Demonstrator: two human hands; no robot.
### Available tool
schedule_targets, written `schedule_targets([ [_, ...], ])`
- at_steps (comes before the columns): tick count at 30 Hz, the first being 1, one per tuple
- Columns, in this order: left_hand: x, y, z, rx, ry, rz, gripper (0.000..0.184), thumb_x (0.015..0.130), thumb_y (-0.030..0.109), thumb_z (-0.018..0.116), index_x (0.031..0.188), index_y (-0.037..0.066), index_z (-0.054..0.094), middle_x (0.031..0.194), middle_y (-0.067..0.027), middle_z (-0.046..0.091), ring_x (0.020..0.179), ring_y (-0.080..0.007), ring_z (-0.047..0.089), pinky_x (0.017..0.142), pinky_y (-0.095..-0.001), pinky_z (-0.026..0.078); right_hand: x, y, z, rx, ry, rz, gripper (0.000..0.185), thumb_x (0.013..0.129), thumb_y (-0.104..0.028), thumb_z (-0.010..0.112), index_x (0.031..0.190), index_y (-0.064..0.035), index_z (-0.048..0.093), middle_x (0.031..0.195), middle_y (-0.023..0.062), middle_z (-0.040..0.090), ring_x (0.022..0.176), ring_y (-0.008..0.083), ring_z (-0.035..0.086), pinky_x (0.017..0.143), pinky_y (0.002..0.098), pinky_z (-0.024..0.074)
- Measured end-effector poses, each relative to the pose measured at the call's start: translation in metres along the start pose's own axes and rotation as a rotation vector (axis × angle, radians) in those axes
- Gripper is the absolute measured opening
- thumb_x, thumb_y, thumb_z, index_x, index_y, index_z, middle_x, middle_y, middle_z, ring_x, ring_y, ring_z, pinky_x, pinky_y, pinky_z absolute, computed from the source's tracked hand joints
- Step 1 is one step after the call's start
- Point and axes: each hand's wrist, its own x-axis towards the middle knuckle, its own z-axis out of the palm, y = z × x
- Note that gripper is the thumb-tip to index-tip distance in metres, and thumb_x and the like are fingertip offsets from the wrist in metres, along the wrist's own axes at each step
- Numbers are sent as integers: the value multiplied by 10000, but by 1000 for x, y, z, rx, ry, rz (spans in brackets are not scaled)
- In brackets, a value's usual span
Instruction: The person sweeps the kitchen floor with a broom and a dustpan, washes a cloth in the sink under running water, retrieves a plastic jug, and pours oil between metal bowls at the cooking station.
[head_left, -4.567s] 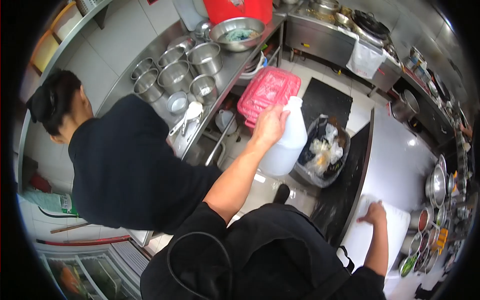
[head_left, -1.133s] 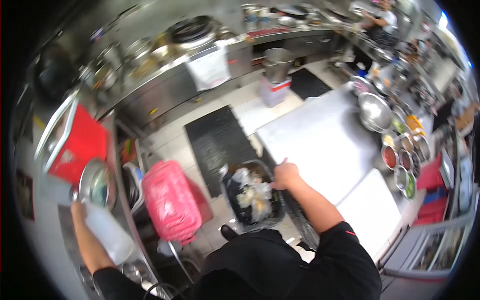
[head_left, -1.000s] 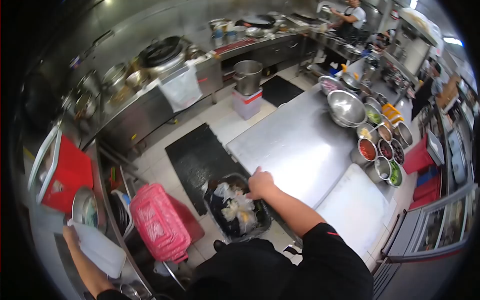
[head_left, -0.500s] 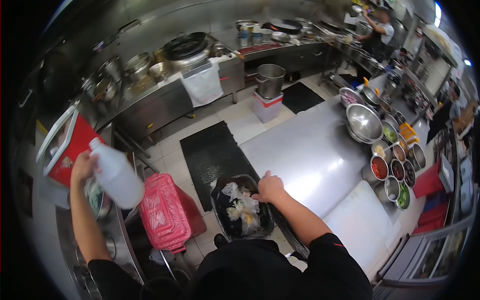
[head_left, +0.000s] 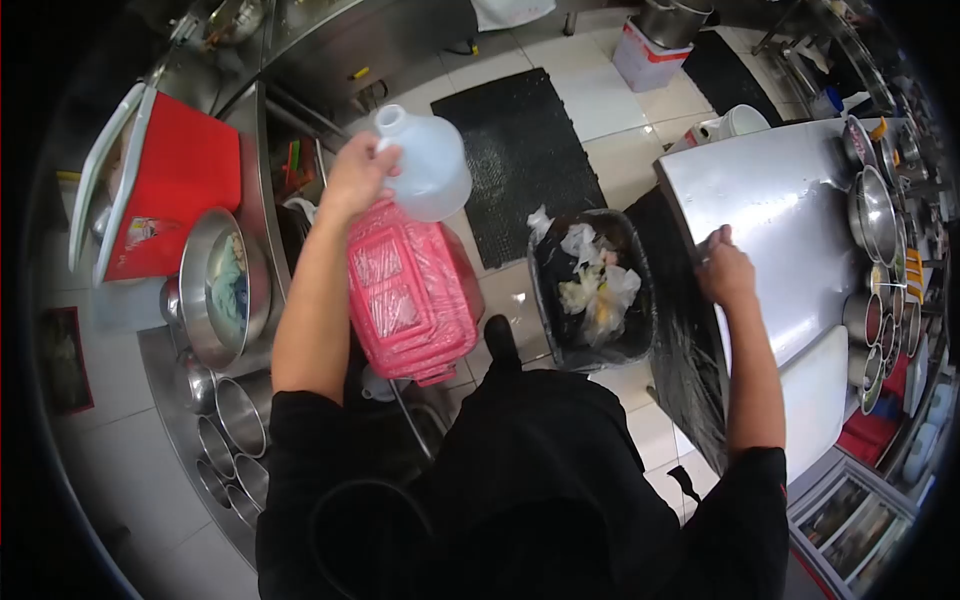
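My left hand is closed on a translucent white plastic jug, gripping it near its neck. The jug is tilted above the pink lidded bin, its open mouth toward the upper left. At the near left edge of the steel table is my right hand, its fingers curled; what they hold, if anything, is hidden. Below and left of that hand stands a trash bin lined with a black bag, holding crumpled clear plastic and scraps. Black plastic sheeting hangs along the table's side.
On the left are a red cooler with its lid up, a steel bowl with a greenish cloth, and several steel pots. A black mat lies on the tiles. A white cutting board and food containers are at right.
My view has tipped down and turned. The jug in my left hand has swung from beside the cooler to over the pink bin. My right hand has moved from above the trash bin to the table edge.
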Motion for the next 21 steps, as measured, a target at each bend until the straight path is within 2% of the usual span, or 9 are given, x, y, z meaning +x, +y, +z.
schedule_targets([
  [1,6,-10,5,25,-21,11,251,882,230,631,960,6,549,838,-77,630,715,-150,618,523,-293,533,1,-2,-9,-40,-62,-4,489,790,-171,655,1190,33,460,1369,259,411,956,430,614,850,469,511],
  [3,7,-28,13,1,-55,26,253,880,230,634,951,3,550,829,-89,636,712,-157,621,521,-298,532,2,-2,-9,-56,-11,-9,468,782,-179,664,1163,23,483,1353,237,438,970,415,613,852,462,511],
  [6,6,-33,14,-57,-55,13,257,877,234,637,944,0,554,811,-97,641,710,-160,624,521,-298,531,2,-13,-26,-69,-123,32,686,703,-191,731,1290,30,453,1417,244,384,1072,391,578,918,427,483],
  [9,-1,-35,9,-57,-65,-6,268,873,238,642,957,0,552,808,-95,640,715,-164,629,523,-296,532,7,-9,-19,-119,-85,21,701,694,-205,745,1292,27,463,1407,218,411,1080,385,573,936,417,477],
  [10,-1,-35,6,-62,-77,-9,273,872,239,644,965,0,550,816,-93,638,719,-164,630,523,-298,531,9,-9,-19,-108,-96,21,632,691,-212,748,1224,24,507,1332,215,478,1047,387,583,912,425,486],
  [14,-9,-35,-4,-143,-114,-22,286,869,236,646,998,1,545,849,-82,632,734,-160,629,523,-306,529,12,1,-12,-53,-38,-24,483,657,-209,762,1045,-8,555,1158,212,559,970,387,606,841,454,504],
  [17,-1,-33,-11,-54,-143,41,284,870,236,645,1013,11,548,864,-75,630,751,-152,629,527,-309,529,19,13,-2,-28,-46,-18,505,629,-223,772,1042,-26,560,1117,202,586,946,384,617,824,455,510],
  [18,5,-32,-11,-48,-159,57,277,871,236,643,1010,15,549,863,-74,629,750,-151,628,527,-308,528,19,12,-2,5,-47,81,510,612,-240,774,1029,-38,562,1085,190,603,919,383,623,815,456,513],
  [21,18,-42,-14,-19,-146,75,268,873,238,639,998,18,549,859,-75,630,748,-148,625,525,-308,526,26,9,8,-48,-59,143,498,638,-247,738,1052,-35,560,1105,181,571,985,353,609,858,431,516],
])
